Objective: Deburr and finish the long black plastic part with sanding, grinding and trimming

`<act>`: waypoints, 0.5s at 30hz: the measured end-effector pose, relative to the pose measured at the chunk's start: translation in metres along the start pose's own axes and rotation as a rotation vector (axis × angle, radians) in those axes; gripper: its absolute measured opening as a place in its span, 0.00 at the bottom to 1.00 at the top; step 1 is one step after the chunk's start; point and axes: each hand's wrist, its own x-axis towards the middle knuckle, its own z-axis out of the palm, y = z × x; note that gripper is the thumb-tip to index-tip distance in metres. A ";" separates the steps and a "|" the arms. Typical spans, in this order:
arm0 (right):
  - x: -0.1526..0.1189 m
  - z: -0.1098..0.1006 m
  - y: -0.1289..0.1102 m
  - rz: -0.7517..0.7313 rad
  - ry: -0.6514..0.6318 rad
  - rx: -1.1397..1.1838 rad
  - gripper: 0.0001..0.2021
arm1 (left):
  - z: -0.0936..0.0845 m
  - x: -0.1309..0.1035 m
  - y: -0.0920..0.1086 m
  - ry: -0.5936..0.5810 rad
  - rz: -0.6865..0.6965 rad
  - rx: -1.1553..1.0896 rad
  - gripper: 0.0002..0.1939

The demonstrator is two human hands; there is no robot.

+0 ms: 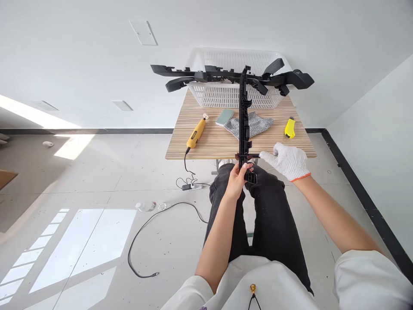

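Observation:
My bare left hand (238, 178) grips the near end of a long black plastic trim piece (242, 116), which points away from me over the table edge. Clips and ribs line its right side. Across it near my left hand lies a thin dark strip (254, 155), whose exact kind I cannot make out. My right hand (285, 161), in a white knitted glove with an orange cuff, has its fingertips closed at the strip's right end. The far tip of the trim overlaps similar black pieces (209, 76) lying across a white basket (222, 95).
On the wooden table (180, 129) are a yellow rotary tool (196, 134), a green pad (224, 117), a grey cloth (258, 125) and a yellow cutter (289, 128). A black cable (135, 241), a power strip (192, 187) and a plastic bottle (146, 206) lie on the floor.

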 end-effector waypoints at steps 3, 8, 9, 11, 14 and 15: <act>0.001 -0.002 -0.001 0.012 -0.043 0.001 0.37 | 0.000 -0.001 0.001 -0.005 0.001 -0.013 0.31; 0.001 -0.002 -0.003 0.011 -0.057 -0.021 0.37 | 0.003 -0.003 0.004 0.006 -0.017 -0.052 0.30; 0.001 -0.002 -0.004 0.010 -0.057 -0.021 0.37 | 0.003 -0.003 0.005 0.008 -0.021 -0.061 0.30; 0.001 -0.002 -0.005 0.009 -0.054 -0.019 0.36 | 0.004 -0.003 0.005 0.005 -0.025 -0.077 0.30; 0.001 -0.003 -0.006 0.009 -0.051 -0.019 0.36 | 0.003 -0.003 0.005 0.019 -0.030 -0.084 0.28; 0.001 -0.003 -0.006 0.004 -0.052 -0.021 0.36 | 0.003 -0.002 0.004 0.023 -0.031 -0.082 0.28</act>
